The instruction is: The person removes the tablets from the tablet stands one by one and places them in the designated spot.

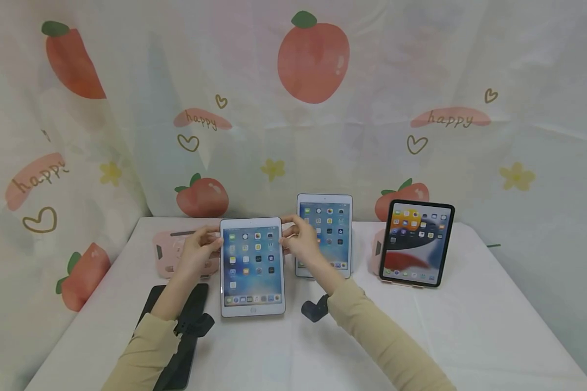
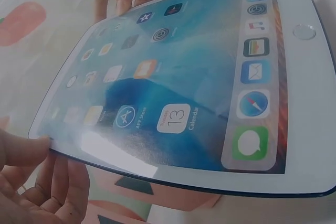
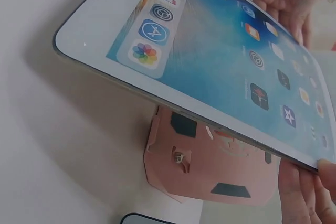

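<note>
A white-framed tablet with a lit blue home screen is held between both hands, tilted with its home button low. My left hand pinches its left edge near the top, thumb on the front and fingers behind. At the opposite edge, my right hand pinches it the same way. Behind and left of the tablet is a pink stand with dark pads. In the right wrist view the pink stand shows beneath the raised tablet.
A second white tablet stands upright behind my right hand. Farther right, a black-framed tablet leans on a pink stand. A flat black tablet-shaped thing lies under my left forearm. Printed cloth hangs behind the white table.
</note>
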Tool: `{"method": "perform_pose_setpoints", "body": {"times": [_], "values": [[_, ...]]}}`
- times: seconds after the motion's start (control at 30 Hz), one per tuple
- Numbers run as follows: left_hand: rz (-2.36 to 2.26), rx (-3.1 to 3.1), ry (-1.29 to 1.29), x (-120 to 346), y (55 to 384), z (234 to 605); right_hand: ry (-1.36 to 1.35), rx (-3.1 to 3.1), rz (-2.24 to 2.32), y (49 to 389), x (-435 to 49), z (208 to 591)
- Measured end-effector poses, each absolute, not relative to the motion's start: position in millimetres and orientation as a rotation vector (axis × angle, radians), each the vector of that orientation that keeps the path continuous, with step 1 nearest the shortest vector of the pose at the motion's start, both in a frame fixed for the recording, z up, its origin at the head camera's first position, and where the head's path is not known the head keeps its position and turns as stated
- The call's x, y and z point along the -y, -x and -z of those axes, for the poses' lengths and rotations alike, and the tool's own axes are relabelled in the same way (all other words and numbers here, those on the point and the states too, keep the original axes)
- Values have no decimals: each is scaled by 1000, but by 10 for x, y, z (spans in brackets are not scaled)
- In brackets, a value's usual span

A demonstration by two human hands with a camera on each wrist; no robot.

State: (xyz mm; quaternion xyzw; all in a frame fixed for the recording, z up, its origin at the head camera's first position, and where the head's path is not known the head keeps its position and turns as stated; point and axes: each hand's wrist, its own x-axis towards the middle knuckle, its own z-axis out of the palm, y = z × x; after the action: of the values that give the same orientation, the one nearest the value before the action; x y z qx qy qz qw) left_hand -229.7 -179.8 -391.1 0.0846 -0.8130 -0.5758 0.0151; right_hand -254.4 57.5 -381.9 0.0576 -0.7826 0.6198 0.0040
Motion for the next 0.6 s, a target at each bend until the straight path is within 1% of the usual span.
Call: {"method": "perform_pose_setpoints", "body": {"times": [0.43,0.6], "values": [[1825,2546,-212,1871,2175,4017,-109,2463,-2103,2413,-599,3972],[1809,2587,-253,1885,2126,4078,-98,2478,-2129,2369,-607,4049]]}}
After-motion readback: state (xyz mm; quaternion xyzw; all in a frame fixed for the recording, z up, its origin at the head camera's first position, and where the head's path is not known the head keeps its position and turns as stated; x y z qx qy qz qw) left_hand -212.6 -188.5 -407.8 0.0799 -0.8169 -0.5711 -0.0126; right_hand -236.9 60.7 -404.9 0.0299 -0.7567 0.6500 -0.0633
